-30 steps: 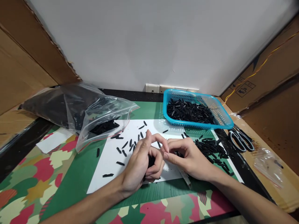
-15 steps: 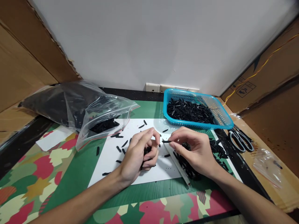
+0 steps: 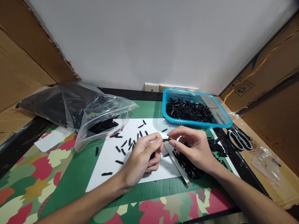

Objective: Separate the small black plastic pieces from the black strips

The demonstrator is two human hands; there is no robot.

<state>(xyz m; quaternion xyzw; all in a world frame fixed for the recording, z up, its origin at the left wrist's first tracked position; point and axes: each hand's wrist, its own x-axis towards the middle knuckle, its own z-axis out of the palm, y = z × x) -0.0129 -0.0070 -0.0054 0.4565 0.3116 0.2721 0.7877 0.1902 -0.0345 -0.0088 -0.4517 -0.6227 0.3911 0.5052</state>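
Observation:
A slim black plastic-looking piece (image 3: pixel 166 140) is level between my two hands, above a white sheet (image 3: pixel 98 180). My left hand (image 3: pixel 145 153) pinches its left end with thumb and forefinger. More black pieces sit inside the curled fingers of that hand, mostly hidden. At the other end, the thumb and fingertips of my right hand (image 3: pixel 195 148) grip the same piece. Loose black pieces (image 3: pixel 119 162) lie scattered on the sheet around my left hand. Beneath my right hand is a heap of black pieces (image 3: pixel 187 163), partly covered by it.
A blue basket (image 3: pixel 198 123) full of black pieces stands behind my right hand. An opened clear zip bag (image 3: pixel 107 109) of black material lies at the left. Scissors (image 3: pixel 238 140) and a small clear bag (image 3: pixel 266 165) are at the right. A narrow white strip (image 3: pixel 179 169) borders the heap.
My left hand has moved right and its thumb and forefinger have closed on the free end of the piece in my right hand. More loose pieces show on the sheet.

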